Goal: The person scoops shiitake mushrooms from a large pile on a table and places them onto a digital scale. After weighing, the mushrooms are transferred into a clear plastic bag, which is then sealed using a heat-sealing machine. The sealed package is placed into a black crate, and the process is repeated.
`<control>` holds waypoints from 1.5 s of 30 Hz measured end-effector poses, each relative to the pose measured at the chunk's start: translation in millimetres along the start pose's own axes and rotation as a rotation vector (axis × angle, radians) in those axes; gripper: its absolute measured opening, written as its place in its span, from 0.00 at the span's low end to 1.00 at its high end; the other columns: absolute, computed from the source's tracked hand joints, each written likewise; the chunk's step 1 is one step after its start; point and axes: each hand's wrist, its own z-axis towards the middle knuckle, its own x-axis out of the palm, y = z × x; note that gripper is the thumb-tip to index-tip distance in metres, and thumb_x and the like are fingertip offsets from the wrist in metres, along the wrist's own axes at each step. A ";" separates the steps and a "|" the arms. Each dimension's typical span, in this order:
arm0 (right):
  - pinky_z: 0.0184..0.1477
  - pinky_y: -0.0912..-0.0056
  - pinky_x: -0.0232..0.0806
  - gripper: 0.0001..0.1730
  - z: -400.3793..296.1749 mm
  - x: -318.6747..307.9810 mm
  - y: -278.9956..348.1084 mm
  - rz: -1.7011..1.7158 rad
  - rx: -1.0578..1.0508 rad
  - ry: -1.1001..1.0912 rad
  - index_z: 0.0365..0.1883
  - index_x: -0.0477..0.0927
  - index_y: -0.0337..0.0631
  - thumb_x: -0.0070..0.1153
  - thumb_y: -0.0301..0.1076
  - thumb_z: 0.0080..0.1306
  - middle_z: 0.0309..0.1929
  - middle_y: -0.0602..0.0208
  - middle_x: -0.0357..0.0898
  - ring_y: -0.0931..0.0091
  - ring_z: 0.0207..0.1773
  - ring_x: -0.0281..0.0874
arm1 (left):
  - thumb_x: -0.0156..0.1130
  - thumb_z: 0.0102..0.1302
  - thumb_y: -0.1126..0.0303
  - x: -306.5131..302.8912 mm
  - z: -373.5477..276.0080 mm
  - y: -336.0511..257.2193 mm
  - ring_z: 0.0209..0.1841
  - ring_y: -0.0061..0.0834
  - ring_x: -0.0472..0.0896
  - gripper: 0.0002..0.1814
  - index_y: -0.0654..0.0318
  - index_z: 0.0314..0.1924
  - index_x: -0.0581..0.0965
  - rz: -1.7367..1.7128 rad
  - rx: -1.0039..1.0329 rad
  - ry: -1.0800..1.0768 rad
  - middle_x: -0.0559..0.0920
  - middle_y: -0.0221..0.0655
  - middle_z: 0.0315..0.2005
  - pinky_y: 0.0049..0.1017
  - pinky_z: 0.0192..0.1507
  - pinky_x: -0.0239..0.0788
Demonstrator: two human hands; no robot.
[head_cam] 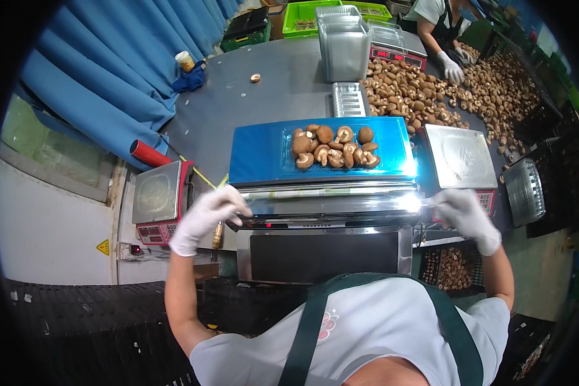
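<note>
My gloved left hand (215,210) is at the left front corner of a film wrapping machine (324,250), its fingers pinched at the edge of a clear plastic film (328,205). At the other end, my gloved right hand (456,208) pinches the film's right side. Between the two hands the shiny film stretches across the machine's front. Just beyond it, a clear plastic tray (288,157) of shiitake mushrooms (335,147) rests on the machine's blue top plate (258,149). Brown caps and pale stems both face up.
Digital scales stand at left (158,193) and right (461,157). Stacked clear trays (345,48) rise behind the machine. Loose mushrooms (405,91) cover the table's right side, where a co-worker's gloved hand (451,70) rests among them. A red cylinder (148,153) lies left, near a blue curtain (101,82).
</note>
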 end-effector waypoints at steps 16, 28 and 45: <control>0.66 0.63 0.62 0.17 250.1 45.0 -90.6 -0.421 -0.480 -0.194 0.52 0.77 0.30 0.51 0.33 0.70 0.66 0.44 0.67 0.56 0.68 0.66 | 0.52 0.72 0.58 -21.7 231.8 121.5 0.68 0.45 0.66 0.24 0.52 0.66 0.70 1.035 0.275 -0.320 0.61 0.39 0.71 0.34 0.67 0.60; 0.49 0.76 0.75 0.18 186.9 54.5 -80.7 0.807 0.232 -0.182 0.57 0.76 0.40 0.55 0.38 0.71 0.51 0.68 0.80 0.74 0.46 0.81 | 0.57 0.71 0.54 12.2 145.6 85.6 0.46 0.27 0.82 0.24 0.65 0.58 0.75 -0.498 -0.233 -0.247 0.79 0.35 0.51 0.28 0.52 0.74; 0.28 0.67 0.66 0.11 49.8 79.6 -64.8 -0.125 -0.273 -0.266 0.34 0.77 0.35 0.51 0.34 0.72 0.22 0.52 0.75 0.63 0.24 0.76 | 0.50 0.73 0.71 92.0 41.1 41.5 0.23 0.15 0.72 0.10 0.67 0.35 0.76 0.166 0.017 -0.443 0.75 0.26 0.20 0.21 0.27 0.63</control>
